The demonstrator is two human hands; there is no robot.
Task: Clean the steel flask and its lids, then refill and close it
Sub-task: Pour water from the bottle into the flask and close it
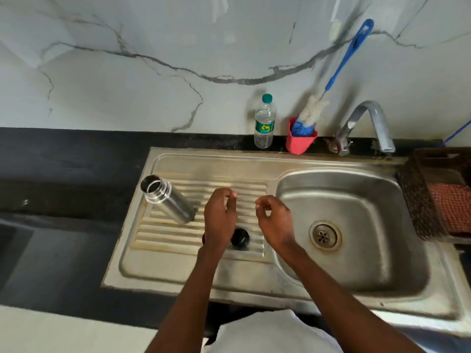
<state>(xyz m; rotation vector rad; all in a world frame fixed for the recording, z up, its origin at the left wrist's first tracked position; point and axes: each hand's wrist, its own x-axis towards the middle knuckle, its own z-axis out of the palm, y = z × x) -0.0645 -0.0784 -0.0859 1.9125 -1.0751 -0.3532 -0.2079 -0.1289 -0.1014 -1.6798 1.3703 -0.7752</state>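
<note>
Centrally, we see a stainless-steel sink unit (178,271) set into a dark countertop (63,159), with a ribbed draining board on the left and a basin (356,200) on the right. On the draining board stands the open cylindrical steel flask (167,198), uncapped, its threaded mouth towards us and its inside dark; we cannot tell whether it holds liquid. Near it, towards us, a round black lid (240,238) lies on the ribs, and a second dark lid edge (203,238) shows just left of the left wrist, mostly hidden. Both hands hover above the draining board and grasp nothing: the left hand (221,217) has loosely bent fingers, and the right hand (276,221) has loosely curled fingers with thumb and forefinger near each other. Behind the sink, against the marble wall, we note a clear plastic water bottle with green cap (265,122), partly filled, and beside it a red plastic holder (300,141) containing a blue-handled bottle brush (331,80). A chrome tap (369,123) arches over the basin. At right, a brown woven basket (418,200) holds a reddish checked cloth (452,205).
</note>
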